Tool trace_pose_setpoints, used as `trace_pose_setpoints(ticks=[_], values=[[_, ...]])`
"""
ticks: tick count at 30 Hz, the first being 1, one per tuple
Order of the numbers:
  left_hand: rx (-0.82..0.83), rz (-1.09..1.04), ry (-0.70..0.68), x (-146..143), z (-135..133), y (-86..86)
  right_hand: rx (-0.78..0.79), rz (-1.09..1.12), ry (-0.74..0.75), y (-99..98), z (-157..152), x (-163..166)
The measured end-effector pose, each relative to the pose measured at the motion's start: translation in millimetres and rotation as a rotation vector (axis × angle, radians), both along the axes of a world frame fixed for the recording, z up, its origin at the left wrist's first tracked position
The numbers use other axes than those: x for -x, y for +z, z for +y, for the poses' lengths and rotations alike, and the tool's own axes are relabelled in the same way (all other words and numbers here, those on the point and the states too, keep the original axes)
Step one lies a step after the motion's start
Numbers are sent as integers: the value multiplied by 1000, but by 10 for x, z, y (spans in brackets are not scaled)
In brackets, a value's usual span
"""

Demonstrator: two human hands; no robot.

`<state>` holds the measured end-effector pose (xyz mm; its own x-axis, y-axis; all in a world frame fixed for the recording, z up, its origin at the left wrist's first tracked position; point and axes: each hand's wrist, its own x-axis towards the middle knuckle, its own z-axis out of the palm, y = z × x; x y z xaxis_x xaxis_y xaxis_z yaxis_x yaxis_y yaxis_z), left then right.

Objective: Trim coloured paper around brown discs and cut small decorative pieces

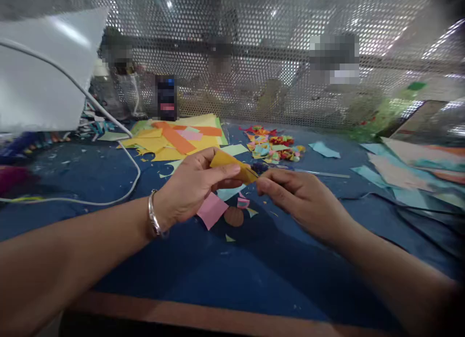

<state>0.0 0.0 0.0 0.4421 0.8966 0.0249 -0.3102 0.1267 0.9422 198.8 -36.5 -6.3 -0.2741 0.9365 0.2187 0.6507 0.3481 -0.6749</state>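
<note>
Our left forearm [83, 254] and right forearm [392, 266] are nearest to us, coming from the two lower corners above the blue table [225, 269]. Our left hand [191, 184], with a silver bracelet [153, 213] at the wrist, is turned inward and grasps the yellow paper piece [227, 161] between thumb and fingers, near the middle of the view, tilted down to the right. Our right hand [305, 194] has bent fingers, and thumb and forefinger meet at the lower right corner of this paper; if they grasp the corner or something thin and dark at it, we cannot tell.

Around us, from the left: a white panel [43, 75] leans at the top, and a white cable [139, 169] makes a loop on the table, near our left wrist. Next are big yellow sheets [147, 143] with orange strips [178, 142] on them; our left hand covers what is behind it. Below the hands lie a pink paper [211, 210] and a brown round piece [234, 216], just beside each other. Behind the right hand we see a heap of coloured scraps [278, 147], then a light-blue piece [324, 150]. Furthest right, dark cables [381, 196] run in front of pale sheets [399, 167]. A perforated screen [247, 94] closes the back.
</note>
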Motion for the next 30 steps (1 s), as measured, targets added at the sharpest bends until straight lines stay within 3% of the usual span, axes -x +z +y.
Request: trace_pose_setpoints(ticks=[30], values=[[90, -32, -87, 10, -16, -39, -42, -42, 20, 16, -12, 1]])
